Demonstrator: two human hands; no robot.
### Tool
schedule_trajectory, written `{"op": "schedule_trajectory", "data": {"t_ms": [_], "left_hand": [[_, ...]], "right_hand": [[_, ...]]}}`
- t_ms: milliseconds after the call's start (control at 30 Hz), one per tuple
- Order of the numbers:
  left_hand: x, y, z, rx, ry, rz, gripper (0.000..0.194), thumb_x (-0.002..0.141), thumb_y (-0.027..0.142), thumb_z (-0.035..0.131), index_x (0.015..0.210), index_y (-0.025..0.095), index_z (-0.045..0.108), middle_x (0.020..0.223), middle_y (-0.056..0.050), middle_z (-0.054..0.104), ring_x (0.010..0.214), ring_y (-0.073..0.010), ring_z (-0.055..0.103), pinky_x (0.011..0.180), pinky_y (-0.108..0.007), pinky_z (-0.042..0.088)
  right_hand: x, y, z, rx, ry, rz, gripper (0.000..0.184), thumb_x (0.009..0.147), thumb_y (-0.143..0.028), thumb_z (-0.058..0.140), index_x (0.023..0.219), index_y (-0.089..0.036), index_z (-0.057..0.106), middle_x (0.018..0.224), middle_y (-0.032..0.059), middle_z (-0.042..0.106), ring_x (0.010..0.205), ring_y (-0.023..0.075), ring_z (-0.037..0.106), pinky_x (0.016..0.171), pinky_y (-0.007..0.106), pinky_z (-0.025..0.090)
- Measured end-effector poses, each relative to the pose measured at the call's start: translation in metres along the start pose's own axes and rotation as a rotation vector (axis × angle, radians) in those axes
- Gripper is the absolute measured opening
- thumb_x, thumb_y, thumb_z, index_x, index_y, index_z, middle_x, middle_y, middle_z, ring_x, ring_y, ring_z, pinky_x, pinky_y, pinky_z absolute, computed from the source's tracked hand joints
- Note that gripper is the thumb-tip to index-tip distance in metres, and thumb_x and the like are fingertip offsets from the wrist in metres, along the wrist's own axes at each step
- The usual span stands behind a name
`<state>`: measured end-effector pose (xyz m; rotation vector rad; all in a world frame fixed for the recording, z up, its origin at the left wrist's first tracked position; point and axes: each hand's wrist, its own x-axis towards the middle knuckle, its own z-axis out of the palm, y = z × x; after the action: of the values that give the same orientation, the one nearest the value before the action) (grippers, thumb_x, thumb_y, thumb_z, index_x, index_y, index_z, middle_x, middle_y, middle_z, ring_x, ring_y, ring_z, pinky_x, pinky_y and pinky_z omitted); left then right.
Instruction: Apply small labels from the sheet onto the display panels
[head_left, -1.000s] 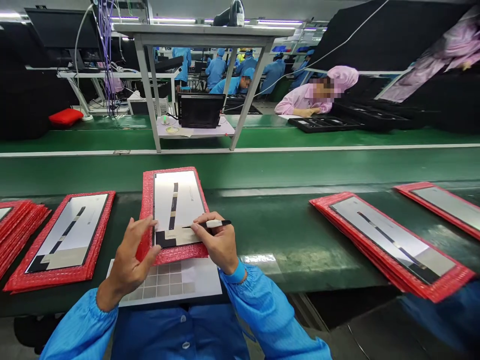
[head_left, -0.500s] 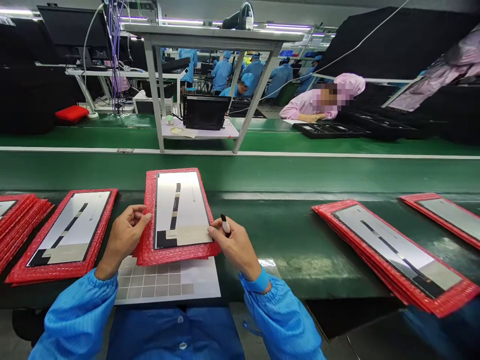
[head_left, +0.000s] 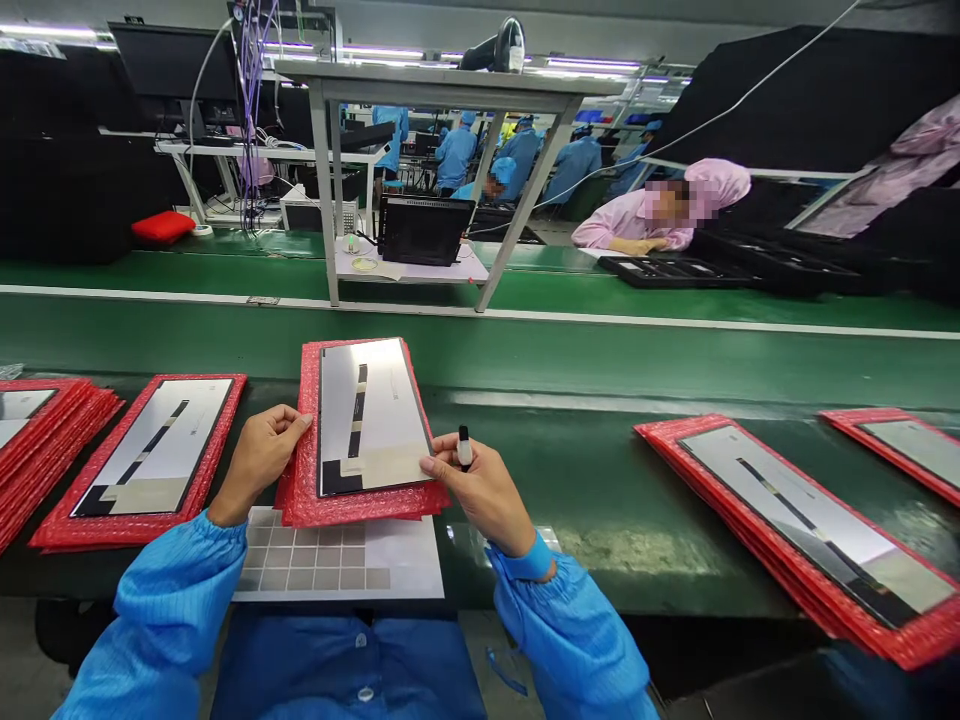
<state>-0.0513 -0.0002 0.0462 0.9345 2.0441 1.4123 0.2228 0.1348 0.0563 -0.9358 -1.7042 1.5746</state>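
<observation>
1. Panel (head_left: 371, 415), thin and silver-faced with black and tan strips, lay on a red bubble-wrap pouch (head_left: 361, 510) near the near edge of the green conveyor bench (head_left: 525, 345). The pouch's near edge overlapped a gray-gridded sheet (head_left: 337, 560).
2. The left hand (head_left: 259, 455) was flat, its fingers pressed together, their tips against the pouch's left edge.
3. The right hand (head_left: 480, 495) had its fingers curled, pinching a black-and-white marker (head_left: 465, 447) upright against the thumb, just beside the pouch's right corner.
4. The panel looked stiff, light, fragile and slick. I judged the long edges, or the padded pouch beneath, the safest hold, rather than its face.
5. Fingers hid the marker's lower end, so I could not tell whether it was capped. The panel's underside was hidden too.
</observation>
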Motion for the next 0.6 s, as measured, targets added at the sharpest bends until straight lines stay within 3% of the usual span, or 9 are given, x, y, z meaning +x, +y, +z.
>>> {"op": "schedule_trajectory", "data": {"t_ms": [333,600], "left_hand": [[0.0025,-0.0048,0.0017,0.0,0.014,0.02,0.05,0.081,0.067,0.073,0.076,0.018,0.068,0.066,-0.001,0.068,0.057,-0.0136,0.057,0.054,-0.023,0.039],[0.0047,-0.0077,0.0018,-0.015,0.025,0.026,0.051,0.079,0.069,0.074,0.08,0.018,0.07,0.07,-0.002,0.071,0.061,-0.0154,0.061,0.056,-0.023,0.042]], "right_hand": [[0.0012,0.0071,0.0061,0.045,-0.022,0.037,0.046,0.069,-0.052,0.091,0.086,-0.017,0.067,0.06,-0.0045,0.059,0.061,0.0163,0.055,0.065,0.033,0.047],[-0.0016,0.001,0.0069,0.124,-0.052,0.102,0.047,0.069,-0.048,0.092,0.092,-0.017,0.065,0.06,-0.0054,0.058,0.053,0.0118,0.046,0.05,0.026,0.035]]}}
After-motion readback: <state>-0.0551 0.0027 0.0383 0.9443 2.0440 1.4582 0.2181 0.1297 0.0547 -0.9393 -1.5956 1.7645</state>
